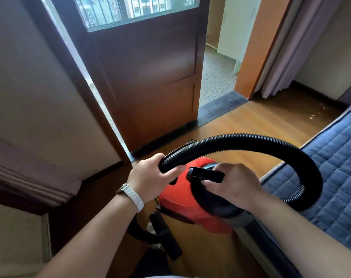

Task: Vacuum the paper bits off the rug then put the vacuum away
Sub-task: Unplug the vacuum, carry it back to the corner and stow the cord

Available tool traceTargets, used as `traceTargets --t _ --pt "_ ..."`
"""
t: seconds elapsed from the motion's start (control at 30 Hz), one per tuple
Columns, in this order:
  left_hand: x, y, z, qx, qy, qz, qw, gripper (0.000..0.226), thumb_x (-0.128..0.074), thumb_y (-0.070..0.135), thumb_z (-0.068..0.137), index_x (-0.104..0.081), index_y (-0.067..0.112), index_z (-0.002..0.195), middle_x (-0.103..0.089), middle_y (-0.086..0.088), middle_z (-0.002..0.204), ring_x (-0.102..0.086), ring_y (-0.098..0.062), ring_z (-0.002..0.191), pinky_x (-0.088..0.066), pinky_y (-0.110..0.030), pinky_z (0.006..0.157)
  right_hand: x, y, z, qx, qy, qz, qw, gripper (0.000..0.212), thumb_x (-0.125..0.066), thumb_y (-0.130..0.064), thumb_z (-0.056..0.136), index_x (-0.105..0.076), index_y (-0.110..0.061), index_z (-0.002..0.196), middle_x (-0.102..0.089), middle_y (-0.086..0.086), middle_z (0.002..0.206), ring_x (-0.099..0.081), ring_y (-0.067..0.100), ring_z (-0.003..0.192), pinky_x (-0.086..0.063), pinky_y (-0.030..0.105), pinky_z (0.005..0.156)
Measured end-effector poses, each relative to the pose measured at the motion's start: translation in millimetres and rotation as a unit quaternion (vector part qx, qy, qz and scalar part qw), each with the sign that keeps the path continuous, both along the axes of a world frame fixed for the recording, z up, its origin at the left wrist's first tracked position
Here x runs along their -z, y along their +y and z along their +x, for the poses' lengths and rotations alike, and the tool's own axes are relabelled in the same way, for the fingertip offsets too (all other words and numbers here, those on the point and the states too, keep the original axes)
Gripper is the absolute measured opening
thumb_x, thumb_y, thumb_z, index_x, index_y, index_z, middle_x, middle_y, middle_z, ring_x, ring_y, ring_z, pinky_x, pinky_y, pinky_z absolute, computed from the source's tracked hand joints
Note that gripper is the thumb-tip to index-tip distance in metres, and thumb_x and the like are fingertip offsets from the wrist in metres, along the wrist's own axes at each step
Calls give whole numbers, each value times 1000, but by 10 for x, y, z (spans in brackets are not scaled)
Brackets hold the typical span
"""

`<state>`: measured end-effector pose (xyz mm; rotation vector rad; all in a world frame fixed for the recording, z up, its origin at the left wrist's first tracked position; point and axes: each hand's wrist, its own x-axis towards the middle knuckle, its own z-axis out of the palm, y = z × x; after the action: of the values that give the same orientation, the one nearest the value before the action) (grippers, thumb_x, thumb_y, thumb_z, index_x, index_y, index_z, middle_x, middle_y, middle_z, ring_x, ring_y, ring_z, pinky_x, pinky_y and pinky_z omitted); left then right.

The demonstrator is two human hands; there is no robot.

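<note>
A small red vacuum (pixel 178 201) with a black handle (pixel 205 174) hangs above the wooden floor in the lower middle. My right hand (pixel 234 187) is wrapped around that handle from the right. My left hand (pixel 150 177), with a white watch on the wrist, grips the black ribbed hose (pixel 250 140) near its left end. The hose loops up and right, then curls down over the blue quilted rug (pixel 335 167) at the right. A black nozzle piece (pixel 166 239) lies below the vacuum near the floor. A few pale paper bits (pixel 313 116) lie on the floor beyond the rug.
A dark wooden door (pixel 146 77) stands open ahead, with a speckled floor (pixel 216 81) beyond the black threshold (pixel 222 106). Curtains (pixel 287 47) hang at the right. A wall and a beige cushioned piece (pixel 14 233) fill the left.
</note>
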<state>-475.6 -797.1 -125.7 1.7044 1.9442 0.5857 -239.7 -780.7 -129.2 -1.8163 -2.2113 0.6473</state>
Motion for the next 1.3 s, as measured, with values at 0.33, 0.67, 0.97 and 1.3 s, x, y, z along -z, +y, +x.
traceTargets --t 0.33,0.67,0.97,1.3 --pt "281 2014 -555 84 -50 -27 995 44 -61 74 75 -58 31 80 -65 8 60 -60 -5 50 -45 -25 46 90 1519 -624 105 1 -60 993 32 -69 -59 74 -58 -30 66 -61 -11 66 -60 11 71 -38 25 59" --pt "170 3625 -451 190 -10 -11 982 71 -46 90 64 -59 26 92 -67 11 62 -61 -2 50 -48 -26 49 -72 2583 -751 224 82 -31 971 10 -73 -53 74 -69 -50 83 -68 -26 74 -65 1 79 -43 15 65" --pt "238 4758 231 249 3 -35 968 50 -58 78 73 -56 29 79 -64 9 55 -57 -3 40 -40 -20 39 207 3531 -168 262 100 -28 959 18 -74 -53 75 -72 -50 93 -68 -25 76 -66 3 82 -45 18 68" --pt "62 6230 1582 246 17 -29 969 47 -58 78 75 -58 32 83 -63 10 58 -57 -1 46 -36 -17 41 74 5013 1111 258 105 -38 960 29 -75 -51 75 -53 -45 58 -56 -23 59 -55 0 64 -32 11 55"
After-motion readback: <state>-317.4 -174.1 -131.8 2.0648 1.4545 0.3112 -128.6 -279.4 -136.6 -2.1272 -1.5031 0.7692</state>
